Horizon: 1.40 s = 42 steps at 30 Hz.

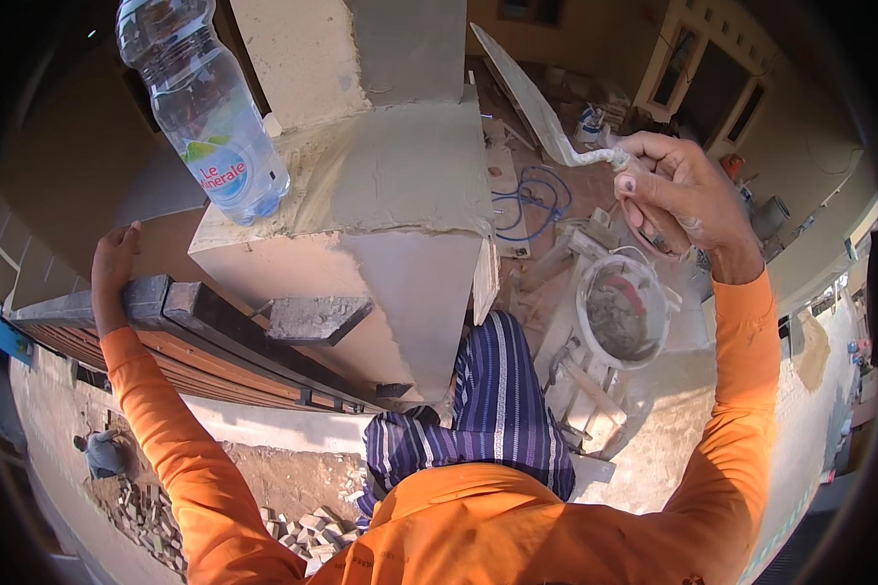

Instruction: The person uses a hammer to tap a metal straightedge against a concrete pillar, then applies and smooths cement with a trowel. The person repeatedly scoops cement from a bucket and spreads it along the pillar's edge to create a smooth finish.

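Note:
My right hand (681, 195) is closed around the handle end of a pointed trowel (532, 102), raised at the upper right with its blade pointing up and left. Loosely curled, my left hand (117, 255) is at the far left, with nothing visible in it. Its forearm lies across the dark top rail of a gate (146, 300). Between my hands stands a masonry pillar with a ledge (390, 171), partly coated in smooth grey plaster. A clear plastic water bottle (215, 136) stands on the ledge's left corner.
A white bucket of grey mortar (622, 310) stands below my right hand, among wood pieces (590, 390). A blue hose (537, 207) lies coiled on the floor beyond. Broken bricks (307, 534) are heaped lower left, where another person (102, 454) crouches.

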Tool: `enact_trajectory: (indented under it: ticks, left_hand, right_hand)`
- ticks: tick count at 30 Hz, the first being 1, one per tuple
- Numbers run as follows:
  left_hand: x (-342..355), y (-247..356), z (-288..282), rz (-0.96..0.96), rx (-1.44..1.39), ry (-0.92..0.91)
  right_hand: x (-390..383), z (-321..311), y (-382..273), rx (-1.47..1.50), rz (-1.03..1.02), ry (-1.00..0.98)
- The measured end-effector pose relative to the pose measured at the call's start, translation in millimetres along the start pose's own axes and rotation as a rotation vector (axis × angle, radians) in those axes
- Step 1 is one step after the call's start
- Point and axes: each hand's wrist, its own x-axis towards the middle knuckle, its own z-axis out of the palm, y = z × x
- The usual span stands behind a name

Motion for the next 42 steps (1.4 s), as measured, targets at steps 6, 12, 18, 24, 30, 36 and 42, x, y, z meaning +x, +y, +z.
enact_trajectory:
  ticks: [6,12,18,24,30,36,42]
  left_hand:
    - [2,-11,-7,-0.032,0.004,-0.015]
    - [1,-12,-11,-0.004,-0.038,-0.004]
    - [-2,4,-16,0.036,-0.043,-0.034]
    - [4,7,-22,-0.03,0.181,-0.074]
    - [-5,3,-15,0.035,0.139,0.003]
    - [-7,9,-11,0.039,0.088,0.009]
    - [-8,6,-6,0.083,0.024,0.059]
  right_hand:
    - [-73,29,114,0.261,0.072,0.201]
    - [-127,119,230,0.86,0.218,0.27]
    - [-118,155,255,0.766,0.216,0.324]
    - [-81,128,233,0.603,0.046,0.273]
    - [-33,123,202,0.138,-0.398,0.422]
    - [40,125,170,-0.086,-0.633,0.5]
    - [86,141,159,-0.131,-0.651,0.478]
